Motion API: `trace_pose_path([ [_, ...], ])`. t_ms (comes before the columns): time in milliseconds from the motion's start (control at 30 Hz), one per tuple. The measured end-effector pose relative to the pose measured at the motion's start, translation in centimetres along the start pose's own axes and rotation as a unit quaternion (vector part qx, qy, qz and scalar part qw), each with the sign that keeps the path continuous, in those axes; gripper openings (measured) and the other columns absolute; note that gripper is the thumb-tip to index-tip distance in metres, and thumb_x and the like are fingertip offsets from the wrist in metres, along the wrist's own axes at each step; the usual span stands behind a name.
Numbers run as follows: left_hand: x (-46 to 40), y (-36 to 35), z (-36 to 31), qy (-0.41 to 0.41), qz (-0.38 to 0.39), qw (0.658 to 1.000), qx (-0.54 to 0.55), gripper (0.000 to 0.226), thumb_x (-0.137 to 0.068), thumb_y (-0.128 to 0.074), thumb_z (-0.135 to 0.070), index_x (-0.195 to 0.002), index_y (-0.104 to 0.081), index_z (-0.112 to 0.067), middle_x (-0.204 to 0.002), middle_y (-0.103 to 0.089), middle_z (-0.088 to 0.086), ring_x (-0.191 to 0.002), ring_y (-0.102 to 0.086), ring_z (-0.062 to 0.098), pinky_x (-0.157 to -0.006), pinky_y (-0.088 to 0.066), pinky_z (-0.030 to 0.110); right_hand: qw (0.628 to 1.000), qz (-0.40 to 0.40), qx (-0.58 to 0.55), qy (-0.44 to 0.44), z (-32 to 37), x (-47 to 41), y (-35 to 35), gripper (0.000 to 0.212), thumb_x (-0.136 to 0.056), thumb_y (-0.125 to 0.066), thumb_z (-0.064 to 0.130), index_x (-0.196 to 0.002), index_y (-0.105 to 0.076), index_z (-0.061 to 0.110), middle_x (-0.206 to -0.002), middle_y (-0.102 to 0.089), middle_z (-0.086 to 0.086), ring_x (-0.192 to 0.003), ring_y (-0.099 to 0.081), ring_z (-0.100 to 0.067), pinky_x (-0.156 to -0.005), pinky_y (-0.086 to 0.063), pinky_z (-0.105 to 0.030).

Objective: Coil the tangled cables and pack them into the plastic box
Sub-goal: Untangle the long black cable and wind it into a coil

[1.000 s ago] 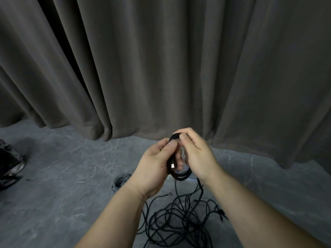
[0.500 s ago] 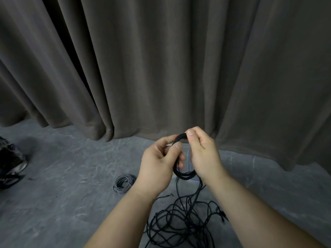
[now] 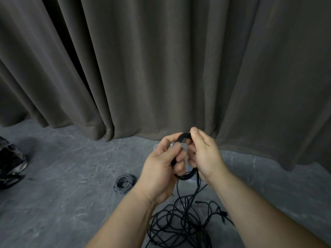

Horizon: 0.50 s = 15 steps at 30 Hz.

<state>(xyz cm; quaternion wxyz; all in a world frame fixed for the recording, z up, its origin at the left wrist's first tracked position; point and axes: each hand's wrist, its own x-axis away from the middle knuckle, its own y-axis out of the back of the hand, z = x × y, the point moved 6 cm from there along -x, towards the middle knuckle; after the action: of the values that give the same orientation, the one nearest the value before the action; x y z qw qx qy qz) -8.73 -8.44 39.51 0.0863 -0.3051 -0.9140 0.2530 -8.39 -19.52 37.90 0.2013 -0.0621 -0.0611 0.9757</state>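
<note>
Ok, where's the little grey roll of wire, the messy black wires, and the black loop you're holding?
grey coil (image 3: 124, 184), head view, on its wound ring.
tangled black cables (image 3: 180, 224), head view, middle of the heap.
black loop (image 3: 186, 175), head view, its bottom curve.

Pretty dim overall, soft flat light with no harsh glare anywhere. The curtain (image 3: 161, 68) folds go nearly black at the top left. Wide-angle lens bends the frame edges a lot. The floor (image 3: 62, 194) shows only faint, diffuse shadows, and everything looks a bit soft and smeary.
</note>
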Motion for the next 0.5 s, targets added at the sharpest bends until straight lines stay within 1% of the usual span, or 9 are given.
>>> trace_pose_path([
  [67,-0.2,0.4,-0.1,0.008,-0.016,1.000,-0.005,0.020,-0.095,-0.044,-0.014,-0.111,-0.057,-0.011,-0.055,-0.033,-0.004,-0.044,-0.024,0.005,-0.045,-0.020,0.017,1.000,0.014,0.015,0.002,0.0,0.1,-0.3,0.038,-0.102,-0.037,0.035,-0.077,-0.050,0.010,-0.049,-0.037,0.008,-0.042,-0.030,-0.008,-0.041,-0.025,-0.024],
  [133,-0.6,1.1,-0.3,0.000,-0.054,0.998,-0.025,0.018,-0.099,-0.040,-0.013,-0.103,-0.058,-0.010,-0.052,-0.031,-0.005,-0.042,-0.023,0.004,-0.041,-0.019,0.016,0.999,0.020,0.040,0.003,-0.1,0.1,-0.4,0.041,-0.102,-0.037,0.038,-0.075,-0.053,0.012,-0.054,-0.046,0.002,-0.047,-0.042,-0.012,-0.046,-0.038,-0.027],
  [167,-0.7,1.6,-0.4,-0.012,-0.079,0.996,-0.027,0.019,-0.100,-0.040,-0.012,-0.098,-0.058,-0.010,-0.052,-0.031,-0.006,-0.041,-0.023,0.004,-0.040,-0.018,0.016,0.999,0.027,0.046,-0.007,-0.2,0.1,-0.4,0.041,-0.101,-0.038,0.041,-0.078,-0.057,0.013,-0.061,-0.053,-0.002,-0.054,-0.050,-0.016,-0.052,-0.044,-0.030],
  [233,-1.0,2.7,-1.1,-0.049,-0.132,0.990,-0.005,0.021,-0.100,-0.040,-0.011,-0.091,-0.059,-0.012,-0.051,-0.032,-0.007,-0.040,-0.024,0.003,-0.039,-0.019,0.015,0.994,0.076,0.054,-0.063,-1.0,0.2,-0.5,0.035,-0.100,-0.039,0.044,-0.093,-0.061,0.017,-0.076,-0.064,-0.005,-0.066,-0.061,-0.020,-0.059,-0.049,-0.033],
  [300,-1.2,4.0,-2.2,-0.092,-0.188,0.978,0.025,0.020,-0.100,-0.042,-0.011,-0.092,-0.060,-0.013,-0.050,-0.034,-0.007,-0.041,-0.025,0.003,-0.038,-0.020,0.014,0.977,0.144,0.101,-0.120,-1.9,0.6,-0.2,0.019,-0.098,-0.047,0.035,-0.104,-0.057,0.020,-0.080,-0.067,-0.005,-0.066,-0.063,-0.020,-0.064,-0.049,-0.034],
  [333,-1.2,4.7,-2.7,-0.111,-0.215,0.970,0.033,0.019,-0.100,-0.042,-0.012,-0.094,-0.060,-0.013,-0.050,-0.035,-0.006,-0.041,-0.026,0.003,-0.038,-0.020,0.014,0.966,0.165,0.144,-0.135,-2.4,0.8,0.2,0.013,-0.094,-0.051,0.026,-0.105,-0.055,0.020,-0.079,-0.067,-0.006,-0.066,-0.063,-0.020,-0.068,-0.049,-0.036],
  [367,-1.1,5.5,-3.3,-0.126,-0.239,0.962,0.040,0.019,-0.101,-0.043,-0.013,-0.095,-0.060,-0.014,-0.050,-0.037,-0.006,-0.041,-0.027,0.003,-0.038,-0.021,0.014,0.955,0.177,0.194,-0.139,-2.8,0.9,0.6,0.014,-0.089,-0.052,0.017,-0.103,-0.053,0.020,-0.077,-0.067,-0.007,-0.066,-0.063,-0.018,-0.073,-0.050,-0.038],
  [433,-1.0,6.7,-4.0,-0.148,-0.278,0.947,0.054,0.019,-0.101,-0.042,-0.014,-0.095,-0.060,-0.015,-0.050,-0.040,-0.007,-0.041,-0.030,0.004,-0.039,-0.023,0.015,0.934,0.171,0.286,-0.133,-3.4,0.8,1.5,0.017,-0.084,-0.051,0.006,-0.096,-0.051,0.018,-0.072,-0.065,-0.005,-0.066,-0.061,-0.015,-0.077,-0.049,-0.036],
  [500,-0.9,7.6,-4.4,-0.162,-0.304,0.937,0.064,0.019,-0.102,-0.042,-0.015,-0.095,-0.059,-0.016,-0.051,-0.041,-0.007,-0.042,-0.031,0.004,-0.040,-0.025,0.015,0.923,0.132,0.340,-0.126,-3.7,0.6,2.4,0.015,-0.084,-0.056,0.006,-0.088,-0.052,0.020,-0.069,-0.065,0.001,-0.066,-0.058,-0.011,-0.072,-0.047,-0.030],
])
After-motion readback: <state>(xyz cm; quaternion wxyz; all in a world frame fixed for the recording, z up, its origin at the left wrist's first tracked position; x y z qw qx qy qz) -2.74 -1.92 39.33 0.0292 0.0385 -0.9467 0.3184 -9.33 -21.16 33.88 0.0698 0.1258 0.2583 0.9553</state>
